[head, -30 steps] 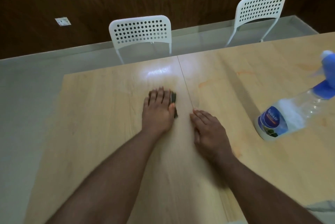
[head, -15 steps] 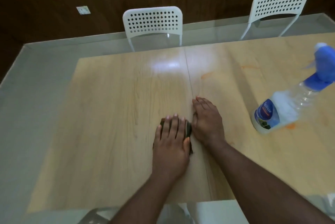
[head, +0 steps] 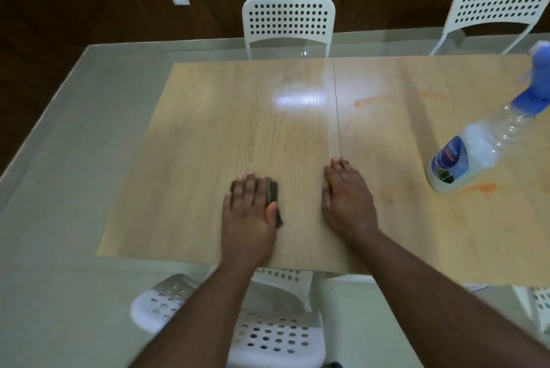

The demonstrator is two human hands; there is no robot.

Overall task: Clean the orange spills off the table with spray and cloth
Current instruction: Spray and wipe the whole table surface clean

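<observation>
My left hand lies flat with straight fingers on a small dark cloth, pressing it against the light wooden table near the front edge. Only the cloth's right side shows past the hand. My right hand rests flat on the table just right of the centre seam, apart from the cloth. A clear spray bottle with a blue trigger head stands at the right. Orange streaks mark the table: an orange streak past the seam, a smear further right, and an orange patch by the bottle's base.
White perforated chairs stand around the table: a far chair at the middle, a second far chair at the right, and a near chair under my arms. A dark wood wall is behind. Pale floor lies to the left.
My left hand slid the cloth from the far middle of the table back toward the front edge, then leftward away from my right hand. The right hand stayed flat by the seam.
</observation>
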